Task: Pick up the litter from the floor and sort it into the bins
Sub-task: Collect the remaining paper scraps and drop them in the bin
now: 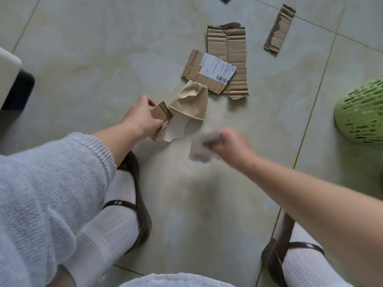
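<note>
At nine o'clock, cut off by the frame edge, sits a white-and-black object point(12, 79) whose nature I cannot tell. A grey knitted sleeve point(47, 183) leads up to the left hand point(141, 119), near the centre of view, whose fingers and thumb are curled round a bundle of litter: a torn brown cardboard scrap point(161, 113), a white paper scrap point(178, 127) hanging beneath it, and a crumpled brown paper cup point(191, 103) sticking out toward one o'clock. Just right of that bundle, and a little lower, the right hand point(230, 145) is blurred by motion; its fingers appear curled around a pale crumpled piece point(201, 148) (too smeared to say what it is). Above both hands, toward twelve o'clock, a labelled cardboard piece point(209, 71) lies on the tiled floor point(103, 48), overlapping a corrugated cardboard sheet point(230, 59); the cup's tip nearly meets the labelled piece. A narrower cardboard strip point(279, 29) lies apart at one o'clock. A green perforated bin point(360, 112) stands at three o'clock, well apart from the right hand.
</note>
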The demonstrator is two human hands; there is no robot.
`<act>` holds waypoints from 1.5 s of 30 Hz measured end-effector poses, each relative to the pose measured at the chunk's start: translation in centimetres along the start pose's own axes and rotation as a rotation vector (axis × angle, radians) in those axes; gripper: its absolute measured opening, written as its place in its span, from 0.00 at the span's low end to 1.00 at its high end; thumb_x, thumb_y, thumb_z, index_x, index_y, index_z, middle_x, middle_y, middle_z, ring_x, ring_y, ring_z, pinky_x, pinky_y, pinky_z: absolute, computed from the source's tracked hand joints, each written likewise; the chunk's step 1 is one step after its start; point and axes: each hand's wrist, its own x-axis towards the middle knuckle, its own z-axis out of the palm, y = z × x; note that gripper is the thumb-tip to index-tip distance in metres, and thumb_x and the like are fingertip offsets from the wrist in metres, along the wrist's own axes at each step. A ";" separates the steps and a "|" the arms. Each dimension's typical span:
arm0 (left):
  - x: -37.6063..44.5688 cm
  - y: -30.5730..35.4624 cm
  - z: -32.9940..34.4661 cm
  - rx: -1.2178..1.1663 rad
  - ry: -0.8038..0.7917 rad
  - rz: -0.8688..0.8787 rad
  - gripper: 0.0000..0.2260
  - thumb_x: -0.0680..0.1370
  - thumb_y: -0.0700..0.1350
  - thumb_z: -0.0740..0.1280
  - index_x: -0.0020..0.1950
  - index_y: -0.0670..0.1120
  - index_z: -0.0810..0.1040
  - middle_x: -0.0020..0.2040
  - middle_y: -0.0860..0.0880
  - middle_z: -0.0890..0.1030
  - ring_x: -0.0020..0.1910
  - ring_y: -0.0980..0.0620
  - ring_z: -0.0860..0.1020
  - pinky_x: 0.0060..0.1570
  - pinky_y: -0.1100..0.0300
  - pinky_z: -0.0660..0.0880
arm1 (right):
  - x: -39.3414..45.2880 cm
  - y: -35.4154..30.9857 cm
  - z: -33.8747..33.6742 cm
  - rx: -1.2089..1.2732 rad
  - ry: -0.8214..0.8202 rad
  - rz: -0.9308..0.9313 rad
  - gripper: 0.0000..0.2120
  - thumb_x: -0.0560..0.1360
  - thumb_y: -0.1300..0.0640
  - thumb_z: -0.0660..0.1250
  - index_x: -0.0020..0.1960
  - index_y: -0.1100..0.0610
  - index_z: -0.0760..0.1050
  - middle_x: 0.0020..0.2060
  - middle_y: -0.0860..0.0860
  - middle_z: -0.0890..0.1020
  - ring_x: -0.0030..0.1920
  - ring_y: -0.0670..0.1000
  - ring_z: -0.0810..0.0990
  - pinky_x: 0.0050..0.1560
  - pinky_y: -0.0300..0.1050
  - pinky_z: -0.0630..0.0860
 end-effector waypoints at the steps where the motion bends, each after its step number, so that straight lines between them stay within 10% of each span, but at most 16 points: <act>1: 0.2 0.0 -0.4 0.033 -0.019 0.013 0.20 0.70 0.45 0.69 0.59 0.48 0.67 0.42 0.50 0.75 0.44 0.46 0.75 0.42 0.57 0.68 | 1.9 -1.0 -1.2 0.086 0.111 0.021 0.11 0.71 0.51 0.70 0.47 0.59 0.81 0.49 0.59 0.81 0.49 0.57 0.79 0.44 0.44 0.70; 5: 1.5 0.6 -2.0 0.287 -0.106 0.160 0.10 0.72 0.44 0.68 0.50 0.52 0.71 0.44 0.50 0.76 0.44 0.47 0.74 0.42 0.59 0.68 | 7.7 -3.4 -4.2 0.124 0.151 0.012 0.15 0.70 0.52 0.71 0.54 0.58 0.79 0.66 0.55 0.71 0.66 0.53 0.70 0.60 0.42 0.67; 10: 3.9 2.8 -3.9 0.456 -0.233 0.256 0.08 0.72 0.40 0.64 0.45 0.53 0.71 0.43 0.49 0.78 0.40 0.47 0.77 0.37 0.59 0.72 | 9.5 -3.2 -3.5 -0.072 0.045 -0.002 0.11 0.69 0.52 0.70 0.47 0.56 0.73 0.52 0.56 0.76 0.52 0.58 0.75 0.45 0.45 0.69; 17: 7.9 8.5 -6.6 0.448 -0.303 0.426 0.07 0.73 0.42 0.65 0.46 0.54 0.73 0.37 0.56 0.74 0.37 0.52 0.74 0.32 0.63 0.67 | 9.7 -0.8 -6.7 0.516 0.086 0.197 0.29 0.65 0.54 0.77 0.62 0.51 0.68 0.53 0.51 0.73 0.51 0.50 0.75 0.49 0.45 0.75; 22: 12.3 13.8 -6.7 0.402 -0.312 0.534 0.03 0.73 0.45 0.68 0.43 0.52 0.74 0.41 0.50 0.77 0.40 0.49 0.74 0.38 0.60 0.69 | 11.0 2.1 -12.2 0.838 0.100 0.330 0.07 0.70 0.60 0.72 0.46 0.54 0.77 0.45 0.54 0.82 0.45 0.54 0.81 0.44 0.51 0.78; 26: 14.5 15.1 -4.9 0.577 -0.348 0.660 0.09 0.72 0.48 0.70 0.49 0.47 0.80 0.58 0.48 0.76 0.56 0.46 0.74 0.54 0.56 0.72 | 12.5 4.6 -14.5 1.093 0.255 0.468 0.10 0.73 0.61 0.69 0.53 0.61 0.77 0.50 0.60 0.81 0.46 0.59 0.81 0.48 0.54 0.78; 32: 14.9 14.9 -2.4 0.902 -0.309 0.945 0.13 0.72 0.54 0.69 0.55 0.51 0.79 0.68 0.50 0.69 0.67 0.47 0.65 0.61 0.57 0.66 | 14.9 4.4 -12.1 0.905 0.302 0.480 0.16 0.71 0.57 0.71 0.56 0.60 0.76 0.50 0.58 0.83 0.50 0.59 0.82 0.54 0.56 0.78; 40: 14.6 14.2 -1.8 0.801 -0.265 0.845 0.12 0.73 0.49 0.69 0.54 0.48 0.76 0.59 0.46 0.68 0.54 0.44 0.71 0.47 0.57 0.68 | 15.8 3.4 -10.2 0.874 0.196 0.484 0.12 0.71 0.57 0.71 0.53 0.54 0.74 0.52 0.55 0.82 0.52 0.57 0.81 0.56 0.59 0.77; 45: 14.7 13.3 -1.7 0.755 -0.282 0.801 0.12 0.74 0.50 0.68 0.55 0.47 0.77 0.61 0.45 0.69 0.58 0.44 0.70 0.51 0.57 0.68 | 15.7 2.7 -9.9 0.754 0.116 0.458 0.31 0.67 0.51 0.75 0.65 0.54 0.66 0.60 0.55 0.77 0.56 0.57 0.78 0.57 0.57 0.77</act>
